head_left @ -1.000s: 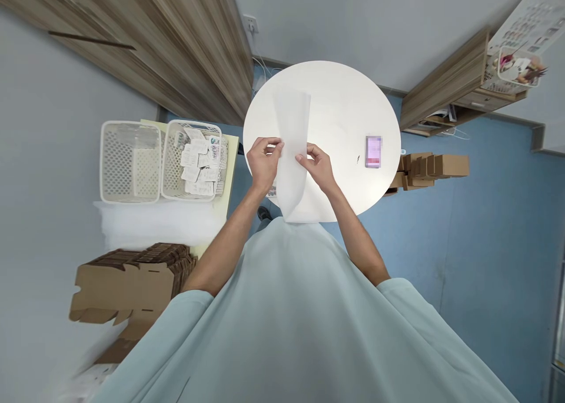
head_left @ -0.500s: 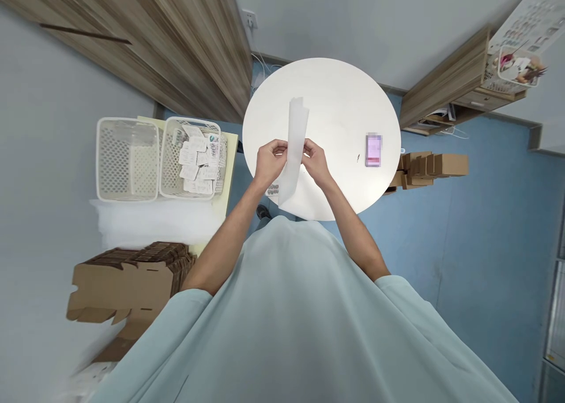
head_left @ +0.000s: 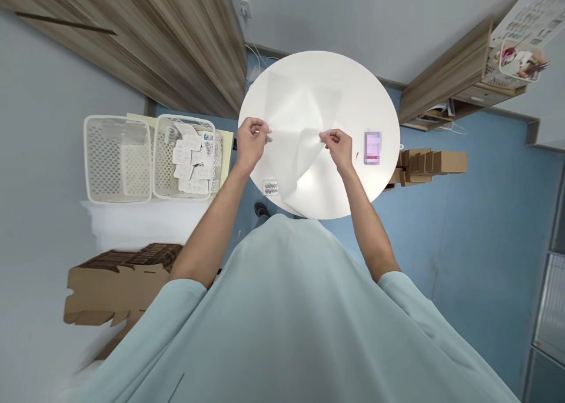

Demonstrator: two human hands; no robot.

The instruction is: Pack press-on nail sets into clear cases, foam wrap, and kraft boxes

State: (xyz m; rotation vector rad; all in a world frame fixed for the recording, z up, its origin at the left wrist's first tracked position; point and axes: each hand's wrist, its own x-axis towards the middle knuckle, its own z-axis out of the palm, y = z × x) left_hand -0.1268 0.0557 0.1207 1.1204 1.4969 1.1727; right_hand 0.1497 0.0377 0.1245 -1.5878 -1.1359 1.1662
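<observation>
A thin, translucent white sheet (head_left: pixel 293 120), perhaps foam wrap or soft paper, is spread between my hands above the round white table (head_left: pixel 375 97). My left hand (head_left: pixel 253 139) pinches its left edge between thumb and fingers. At the opposite side my right hand (head_left: pixel 339 146) pinches the other edge, and the sheet bulges and folds near those fingertips. Its lower end reaches toward the table's near edge. Just below my left hand lies a small clear pack of round items (head_left: pixel 271 187). Right of my right hand is a phone-like pink-screened object (head_left: pixel 373 148), partly pixelated.
To the left stand two white baskets, one (head_left: pixel 88 156) mostly see-through, the other (head_left: pixel 159 156) with printed white packets. White sheeting (head_left: pixel 132 222) and flattened cardboard boxes (head_left: pixel 119 291) lie nearer me. Brown cartons (head_left: pixel 448 162) sit right of the table, below a wooden cabinet (head_left: pixel 450 79).
My hands have moved apart, left hand leftward and right hand rightward. The sheet, a narrow folded strip before, is now opened wide. The small clear pack is now fully uncovered.
</observation>
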